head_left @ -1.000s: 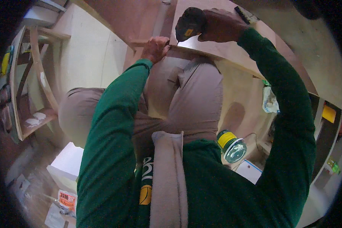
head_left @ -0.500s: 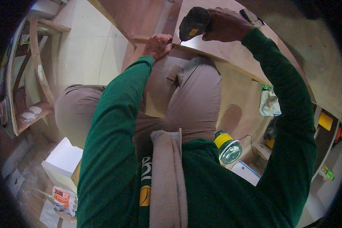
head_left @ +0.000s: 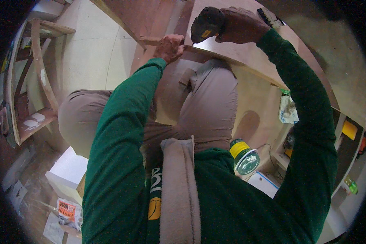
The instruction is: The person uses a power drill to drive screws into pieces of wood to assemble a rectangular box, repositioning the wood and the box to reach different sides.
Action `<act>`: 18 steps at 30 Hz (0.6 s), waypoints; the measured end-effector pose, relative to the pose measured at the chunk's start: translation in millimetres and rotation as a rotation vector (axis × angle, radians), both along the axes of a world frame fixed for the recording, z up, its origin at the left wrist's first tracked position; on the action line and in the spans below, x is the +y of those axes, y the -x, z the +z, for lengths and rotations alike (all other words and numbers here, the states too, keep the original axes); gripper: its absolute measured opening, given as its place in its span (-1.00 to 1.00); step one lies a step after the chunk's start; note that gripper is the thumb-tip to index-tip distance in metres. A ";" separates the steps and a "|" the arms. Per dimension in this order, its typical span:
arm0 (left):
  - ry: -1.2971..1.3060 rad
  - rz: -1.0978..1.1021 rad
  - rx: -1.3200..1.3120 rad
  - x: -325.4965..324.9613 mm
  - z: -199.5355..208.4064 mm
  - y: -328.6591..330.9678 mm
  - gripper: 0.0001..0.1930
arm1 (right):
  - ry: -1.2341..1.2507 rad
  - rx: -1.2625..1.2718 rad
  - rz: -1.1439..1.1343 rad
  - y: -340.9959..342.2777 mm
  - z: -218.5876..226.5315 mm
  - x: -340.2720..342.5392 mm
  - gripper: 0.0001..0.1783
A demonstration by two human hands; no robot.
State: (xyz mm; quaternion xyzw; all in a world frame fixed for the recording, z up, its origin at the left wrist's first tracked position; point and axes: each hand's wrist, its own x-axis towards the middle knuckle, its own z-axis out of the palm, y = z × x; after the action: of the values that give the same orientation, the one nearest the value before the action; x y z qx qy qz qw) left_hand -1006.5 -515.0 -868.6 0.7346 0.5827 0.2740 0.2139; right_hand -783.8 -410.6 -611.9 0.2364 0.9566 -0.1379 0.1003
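My right hand [head_left: 243, 26] is wrapped round a dark cordless drill [head_left: 207, 25], held over the edge of a wooden panel [head_left: 256, 55]. A bright patch of light falls on the panel just beneath the drill's front end. Close to it on the left, my left hand [head_left: 169, 48] is closed at the same wooden edge, beside a narrow wooden rail [head_left: 150, 40]. Its fingertips are partly hidden, so I cannot make out what they hold. Whether the drill's tip touches the wood is unclear.
An open wooden frame [head_left: 44, 73] stands at the left. By my right thigh is a green and yellow container with a clear lid [head_left: 247, 162]. A white box [head_left: 67, 168] and a printed packet [head_left: 70, 213] lie lower left. A white plastic bag [head_left: 288, 110] sits under the panel.
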 end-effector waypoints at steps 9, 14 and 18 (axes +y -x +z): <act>0.002 -0.008 0.037 -1.3 6.0 -0.2 -0.83 | -0.039 -0.022 0.017 -0.1 -23.4 8.7 -0.42; 0.016 0.014 0.041 -0.8 3.5 -2.1 -0.82 | -0.041 -0.012 0.022 0.9 -24.9 9.5 -0.43; -0.008 -0.004 0.031 -0.9 -1.6 1.2 -0.82 | -0.046 -0.012 0.026 3.0 -28.9 9.0 -0.43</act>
State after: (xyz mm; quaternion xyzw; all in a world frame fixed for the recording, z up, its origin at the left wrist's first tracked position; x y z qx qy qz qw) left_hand -1007.7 -516.0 -870.2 0.7410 0.5832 0.2644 0.2023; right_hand -786.8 -401.6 -640.8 0.2268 0.9619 -0.1128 0.1025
